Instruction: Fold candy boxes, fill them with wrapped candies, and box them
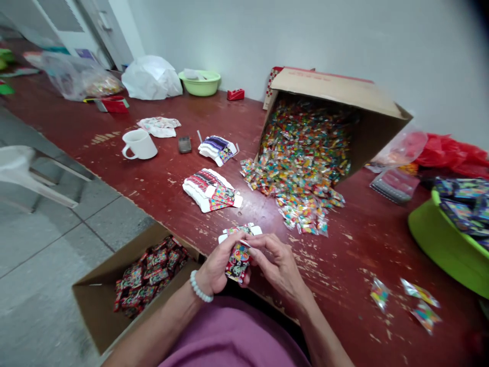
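Note:
My left hand point(219, 265) and my right hand point(277, 262) meet at the near edge of the red table point(344, 250), both closed on a small colourful printed paper box point(238, 260) with its white flaps open at the top. Just beyond it, two stacks of flat unfolded boxes point(211, 190) point(218, 149) lie on the table. A tipped cardboard carton point(344, 97) spills a heap of small candy packets point(301, 168) toward me.
An open cardboard box of finished small boxes point(151, 278) sits below the table at my left. A green basin point(445, 244) with dark packs stands at right. Loose candy packets point(414, 300), a white mug point(139, 144), a green bowl point(199, 82) and plastic bags point(152, 77) lie around.

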The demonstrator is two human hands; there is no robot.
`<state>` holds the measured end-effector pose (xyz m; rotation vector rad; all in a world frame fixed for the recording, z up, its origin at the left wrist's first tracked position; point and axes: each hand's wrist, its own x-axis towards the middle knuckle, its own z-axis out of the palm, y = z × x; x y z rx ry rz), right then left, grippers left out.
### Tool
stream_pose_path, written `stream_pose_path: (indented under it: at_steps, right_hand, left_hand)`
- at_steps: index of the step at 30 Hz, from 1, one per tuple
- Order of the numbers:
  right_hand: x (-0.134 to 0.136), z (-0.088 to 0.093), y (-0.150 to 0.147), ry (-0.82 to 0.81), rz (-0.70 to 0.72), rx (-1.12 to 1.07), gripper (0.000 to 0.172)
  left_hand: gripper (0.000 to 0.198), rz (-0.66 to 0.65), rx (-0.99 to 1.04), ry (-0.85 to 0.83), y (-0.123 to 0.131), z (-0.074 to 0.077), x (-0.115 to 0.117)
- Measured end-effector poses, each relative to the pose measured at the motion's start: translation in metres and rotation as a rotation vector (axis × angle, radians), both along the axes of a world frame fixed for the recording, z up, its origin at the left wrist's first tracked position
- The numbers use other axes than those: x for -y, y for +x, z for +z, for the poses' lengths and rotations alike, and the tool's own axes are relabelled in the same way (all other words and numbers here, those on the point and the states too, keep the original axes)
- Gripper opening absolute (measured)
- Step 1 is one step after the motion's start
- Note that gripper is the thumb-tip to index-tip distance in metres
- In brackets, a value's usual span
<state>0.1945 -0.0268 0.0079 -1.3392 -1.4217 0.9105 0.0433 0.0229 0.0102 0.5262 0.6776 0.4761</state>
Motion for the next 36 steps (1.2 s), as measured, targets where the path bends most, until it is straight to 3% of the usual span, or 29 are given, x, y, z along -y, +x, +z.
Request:
stream_pose_path:
  at_steps: [6, 11, 14, 17, 21, 22, 26, 28, 32, 36]
  right_hand:
    - [-0.003, 0.003, -0.006, -0.106, -0.1, -0.045, 0.017]
    - [-0.011, 0.008, -0.01, -0.242, -0.038, -0.369, 0.02]
    - [-0.012, 0.007, -0.01, -0.253, -0.073, -0.415, 0.021]
    - [-0.008, 0.005, -0.008, -0.176, -0.066, -0.249, 0.019]
    - [0.004, 0.002, -0.01, 0.06, 0.053, 0.096, 0.015]
    - [0.007, 0.001, -0.012, 0.107, 0.059, 0.197, 0.022]
    - [0.014, -0.005, -0.025, 0.189, 0.029, 0.589, 0.084]
    - [0.012, -0.008, -0.029, 0.216, 0.009, 0.696, 0.089]
    - [0.003, -0.011, -0.037, 0.279, 0.026, 0.707, 0.075]
    - [-0.004, -0.014, -0.057, 0.321, 0.099, 0.532, 0.072]
  left_hand:
    - [0.049, 0.075, -0.086, 0.085, 0.003, -0.002, 0.006]
    - [0.063, 0.041, -0.099, 0.12, 0.004, -0.004, 0.005]
    - [0.064, 0.026, -0.136, 0.152, 0.003, -0.003, 0.004]
    - [0.054, 0.03, -0.173, 0.144, -0.001, -0.002, 0.003]
    - [0.037, 0.098, -0.018, -0.022, -0.004, -0.006, 0.001]
    - [0.034, 0.131, 0.017, -0.079, -0.004, -0.008, 0.0]
    - [0.023, 0.263, 0.062, -0.192, 0.0, -0.011, -0.002]
    - [0.021, 0.311, 0.072, -0.166, 0.001, -0.011, -0.002]
    - [0.023, 0.343, 0.097, -0.136, -0.007, -0.01, -0.001]
    - [0.029, 0.303, 0.027, -0.154, -0.027, -0.008, 0.003]
